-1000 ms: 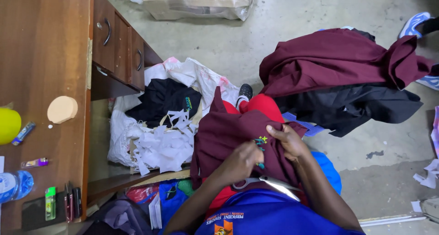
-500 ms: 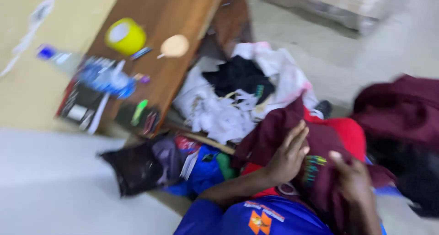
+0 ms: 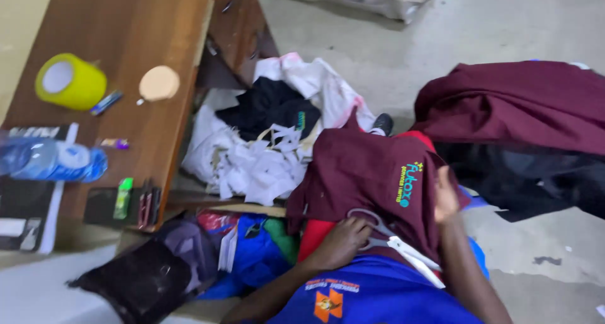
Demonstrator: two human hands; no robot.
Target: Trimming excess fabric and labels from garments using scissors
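On the lap, a maroon garment [image 3: 372, 179] lies draped in soft folds, matte knit with a small embroidered mark in teal and yellow near its right edge. Left hand [image 3: 340, 242] rests at the lower hem, fingers curled loosely around the handle of the scissors [image 3: 391, 239]; the loops are grey metal, the blades pale and slim, angled down to the right across the cloth. Right hand [image 3: 444, 195] is pressed flat against the garment's right edge, fingers extended, pinching nothing that can be made out. Red fabric [image 3: 315, 236] shows beneath the garment.

Beside the knees sits a heap of white scraps [image 3: 252, 166], ragged and cut into strips, with a black cloth [image 3: 268, 106] on top. A second maroon pile [image 3: 510, 103] lies on a dark one on the concrete floor [image 3: 378, 59], well apart to the right. Left, a brown wooden desk [image 3: 126, 34] of smooth veneer carries a yellow tape roll [image 3: 70, 81], a round tan disc [image 3: 159, 83], a clear plastic bottle [image 3: 53, 161] lying flat and a green lighter [image 3: 123, 198].

Against half a second ago: the view has steadied and swung slightly right, and the blur is gone. The right hand has risen from the lower folds to the garment's edge; the left has moved down to the scissors.
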